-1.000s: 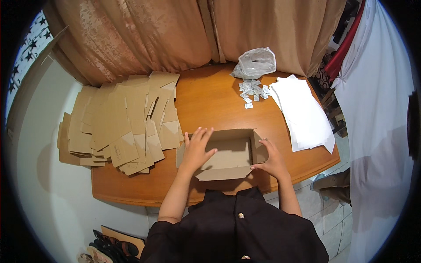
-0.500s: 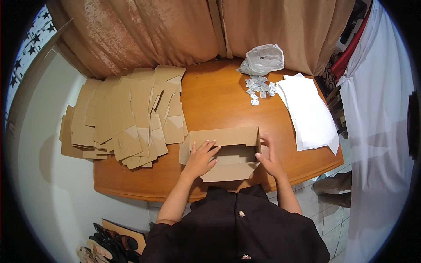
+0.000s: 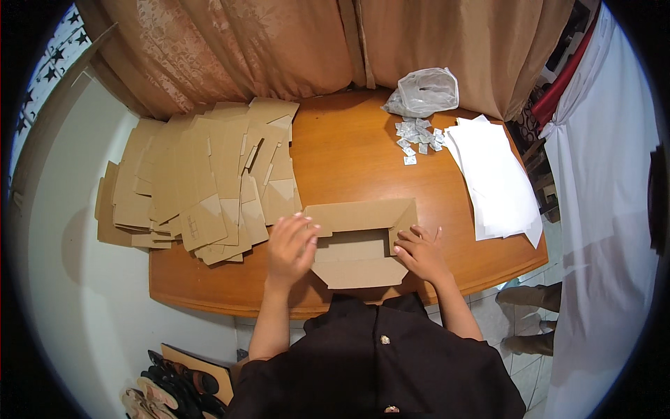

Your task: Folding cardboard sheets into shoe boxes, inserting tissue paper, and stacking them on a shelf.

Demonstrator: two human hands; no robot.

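Near the table's front edge sits a brown cardboard box [image 3: 359,274] with its top open and its inside bare. Its long far and near flaps lean outward. My left hand [image 3: 289,253] is raised at the box's left end, fingers spread, with nothing held; it hides that end's flap, and whether it touches the box I cannot tell. My right hand [image 3: 421,254] lies with spread fingers on the right end flap, which is tilted inward over the opening. Neither hand is closed around anything.
Flattened cardboard boxes [image 3: 202,181] overlap in a heap on the left of the wooden table [image 3: 342,153]. Back right, small white packets [image 3: 419,133] lie before a clear plastic bag [image 3: 426,94]. White paper sheets [image 3: 492,181] are stacked at the right edge. Another person's legs [image 3: 534,300] show beyond.
My left hand has moved left off the near-left flap area to the box's left end. My right hand has shifted slightly left, and the right flap now tilts inward.
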